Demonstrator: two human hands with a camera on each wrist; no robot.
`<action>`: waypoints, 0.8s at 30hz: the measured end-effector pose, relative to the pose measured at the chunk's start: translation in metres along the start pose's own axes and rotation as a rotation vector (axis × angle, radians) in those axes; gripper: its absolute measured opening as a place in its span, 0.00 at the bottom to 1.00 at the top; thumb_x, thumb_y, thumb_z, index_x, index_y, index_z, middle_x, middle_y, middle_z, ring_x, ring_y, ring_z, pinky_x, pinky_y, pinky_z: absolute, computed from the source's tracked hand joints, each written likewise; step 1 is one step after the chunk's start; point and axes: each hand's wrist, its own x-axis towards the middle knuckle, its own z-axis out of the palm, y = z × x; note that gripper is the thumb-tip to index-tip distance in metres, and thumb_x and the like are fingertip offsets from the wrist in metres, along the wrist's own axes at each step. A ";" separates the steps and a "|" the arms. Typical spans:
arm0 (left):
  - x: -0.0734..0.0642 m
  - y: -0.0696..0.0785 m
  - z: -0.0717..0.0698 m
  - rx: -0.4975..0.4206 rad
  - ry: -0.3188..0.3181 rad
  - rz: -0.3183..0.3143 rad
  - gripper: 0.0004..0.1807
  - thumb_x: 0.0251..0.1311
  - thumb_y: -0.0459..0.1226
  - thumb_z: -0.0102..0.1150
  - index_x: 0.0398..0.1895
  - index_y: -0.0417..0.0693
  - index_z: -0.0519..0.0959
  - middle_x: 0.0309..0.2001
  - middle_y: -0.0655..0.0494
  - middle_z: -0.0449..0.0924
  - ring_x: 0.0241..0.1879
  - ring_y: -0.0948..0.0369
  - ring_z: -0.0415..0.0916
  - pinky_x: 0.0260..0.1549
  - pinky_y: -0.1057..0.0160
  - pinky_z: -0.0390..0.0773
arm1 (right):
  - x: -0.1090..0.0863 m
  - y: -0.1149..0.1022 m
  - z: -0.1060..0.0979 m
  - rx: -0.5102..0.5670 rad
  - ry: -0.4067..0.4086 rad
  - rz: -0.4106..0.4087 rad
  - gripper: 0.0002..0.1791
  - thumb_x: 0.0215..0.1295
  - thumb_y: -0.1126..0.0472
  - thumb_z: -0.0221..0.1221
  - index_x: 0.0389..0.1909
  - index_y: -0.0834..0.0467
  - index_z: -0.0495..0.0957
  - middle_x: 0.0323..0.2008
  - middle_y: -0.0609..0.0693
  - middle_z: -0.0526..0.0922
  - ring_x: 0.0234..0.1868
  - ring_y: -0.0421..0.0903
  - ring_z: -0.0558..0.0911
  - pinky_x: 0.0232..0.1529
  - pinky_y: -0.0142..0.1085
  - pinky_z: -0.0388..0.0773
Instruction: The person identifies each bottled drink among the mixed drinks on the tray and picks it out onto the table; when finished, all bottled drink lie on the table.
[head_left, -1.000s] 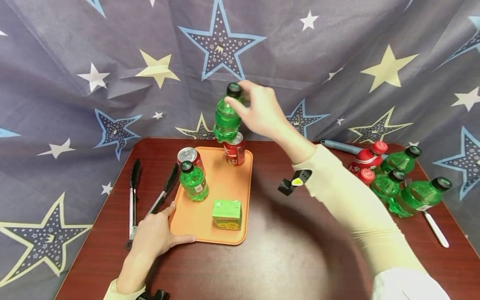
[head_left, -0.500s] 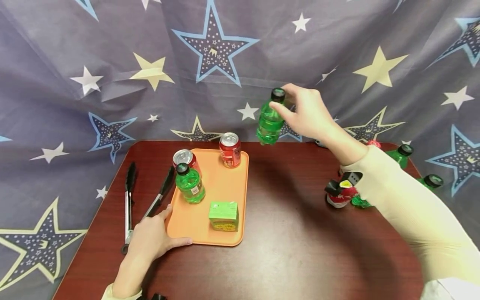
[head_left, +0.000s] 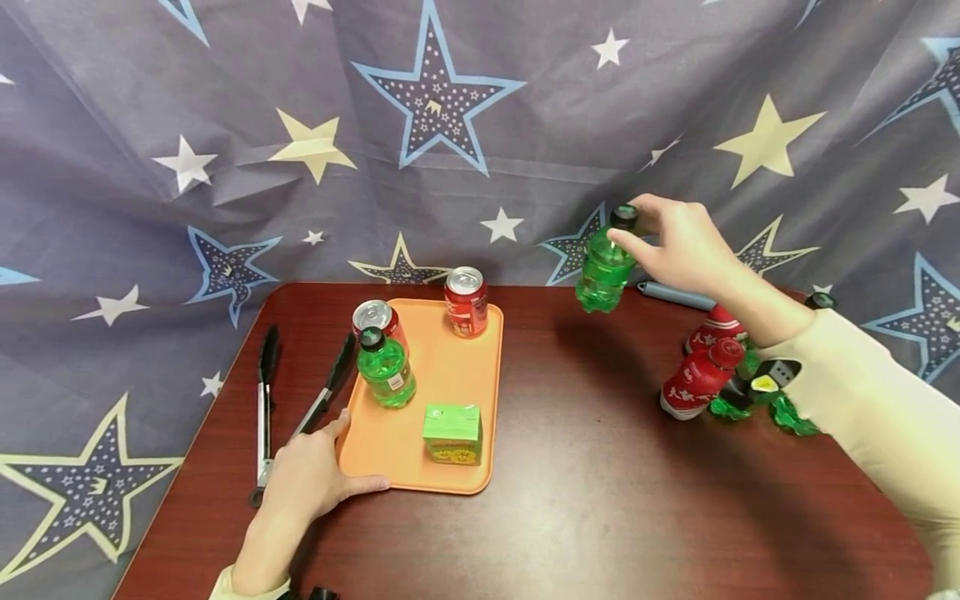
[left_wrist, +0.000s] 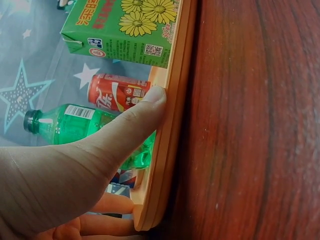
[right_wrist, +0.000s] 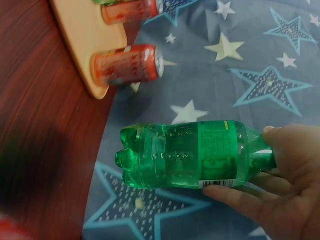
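Note:
My right hand (head_left: 678, 237) holds a green soda bottle (head_left: 604, 271) by its neck, raised above the back of the table, right of the orange tray (head_left: 442, 379). Seen from the right wrist, the bottle is capless-side toward the palm, its lobed base pointing away. My left hand (head_left: 307, 475) grips the tray's near-left corner, thumb (left_wrist: 150, 100) on the front rim and fingers along the left side. On the tray stand a second green bottle (head_left: 388, 375), a red can (head_left: 467, 304) at the back right, another can (head_left: 375, 317) behind that bottle, and a green drink carton (head_left: 453, 435).
Metal tongs (head_left: 264, 417) with black tips lie left of the tray. Red bottles (head_left: 697, 382) stand at the right, with several green bottles (head_left: 791, 417) partly hidden behind my right arm. A grey-blue handle (head_left: 675, 295) lies near the back edge, before the star-patterned curtain (head_left: 525, 100).
My right hand has carried the green bottle rightward from above the back-right can, and slightly lower in the last half second. My left hand keeps its place at the tray corner.

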 end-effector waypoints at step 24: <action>0.001 0.001 -0.002 -0.003 -0.020 -0.005 0.72 0.29 0.73 0.82 0.73 0.32 0.73 0.57 0.27 0.84 0.47 0.32 0.85 0.41 0.34 0.83 | -0.043 0.063 -0.009 -0.181 -0.274 0.000 0.19 0.72 0.57 0.68 0.52 0.67 0.76 0.27 0.52 0.79 0.26 0.44 0.73 0.34 0.44 0.72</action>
